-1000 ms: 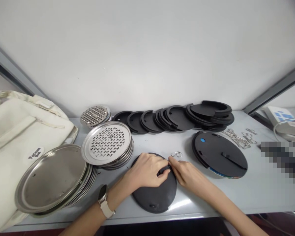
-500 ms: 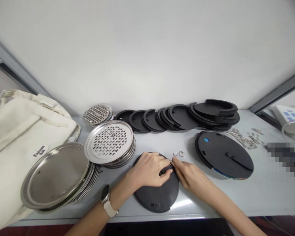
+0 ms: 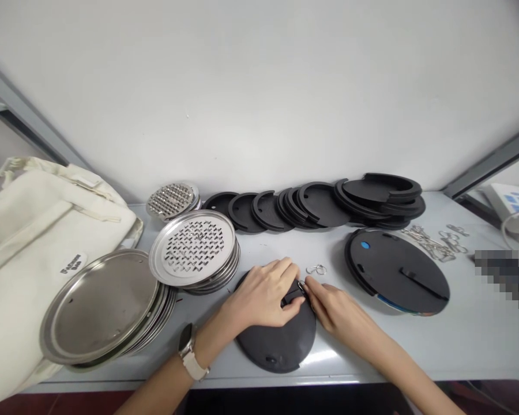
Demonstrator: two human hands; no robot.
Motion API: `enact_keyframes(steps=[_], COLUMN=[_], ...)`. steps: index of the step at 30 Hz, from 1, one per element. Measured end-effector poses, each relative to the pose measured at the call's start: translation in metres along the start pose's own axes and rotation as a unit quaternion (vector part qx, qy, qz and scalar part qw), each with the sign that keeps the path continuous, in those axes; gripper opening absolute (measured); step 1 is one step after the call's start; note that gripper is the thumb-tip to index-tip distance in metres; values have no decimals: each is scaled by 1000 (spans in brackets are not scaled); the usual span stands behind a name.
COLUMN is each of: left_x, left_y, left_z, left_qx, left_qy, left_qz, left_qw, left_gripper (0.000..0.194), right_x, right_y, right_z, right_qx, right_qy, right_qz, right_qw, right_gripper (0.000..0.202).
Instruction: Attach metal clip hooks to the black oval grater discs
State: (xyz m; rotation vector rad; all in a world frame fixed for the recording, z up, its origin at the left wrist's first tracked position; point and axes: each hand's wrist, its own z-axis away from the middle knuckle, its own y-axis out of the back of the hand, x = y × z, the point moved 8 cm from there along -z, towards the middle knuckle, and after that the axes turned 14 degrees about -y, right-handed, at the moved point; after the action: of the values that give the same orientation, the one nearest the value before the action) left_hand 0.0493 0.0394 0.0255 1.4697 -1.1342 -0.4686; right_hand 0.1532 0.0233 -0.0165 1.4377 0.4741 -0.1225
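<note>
A round black plastic disc point(image 3: 281, 349) lies flat near the table's front edge. My left hand point(image 3: 263, 294) rests over its upper left part, fingers bent and thumb against a raised black piece point(image 3: 290, 296) on the disc. At the disc's upper right edge, my right hand point(image 3: 335, 302) pinches a small metal wire clip point(image 3: 301, 284), mostly hidden by the fingertips. Just beyond the hands lies another wire clip point(image 3: 317, 269). To the right sits a stack of black discs point(image 3: 398, 271), with blue showing through a round hole.
Metal grater discs point(image 3: 194, 248) and plain metal plates point(image 3: 104, 305) stand stacked at left, beside a cream bag point(image 3: 38, 230). Black rimmed discs point(image 3: 324, 204) line the wall. Loose wire clips point(image 3: 435, 245) lie in a pile at right.
The fingers of my left hand have lifted and shifted slightly away from me, so more of the wire clip shows at the disc's edge. My right hand stays at the same spot.
</note>
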Motion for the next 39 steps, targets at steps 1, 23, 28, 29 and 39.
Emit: enact_keyframes(steps=[1,23,28,29,39], left_x=[1,3,3,3,4], left_y=[0,-4,-3,-3,-4], left_z=[0,2,2,2,2], left_qx=[-2,-5,-7,-7,-4], left_qy=[-6,-41,-44,-45,-56], left_qz=[2,36,33,31,32], left_qw=[1000,998,998,998,998], left_gripper=[24,17,14,14,15], right_x=[0,6,8,8,9], right_y=[0,-6,-7,-7,-4], right_z=[0,3,1,1,0], right_qx=[-1,29,-4,-12,-25], right_qy=[0,-37,-48,-45,-35], right_qz=[-3,-12,-31,-35,-45], right_qw=[1000,999,998,998,998], right_gripper=[17,25,25,24,26])
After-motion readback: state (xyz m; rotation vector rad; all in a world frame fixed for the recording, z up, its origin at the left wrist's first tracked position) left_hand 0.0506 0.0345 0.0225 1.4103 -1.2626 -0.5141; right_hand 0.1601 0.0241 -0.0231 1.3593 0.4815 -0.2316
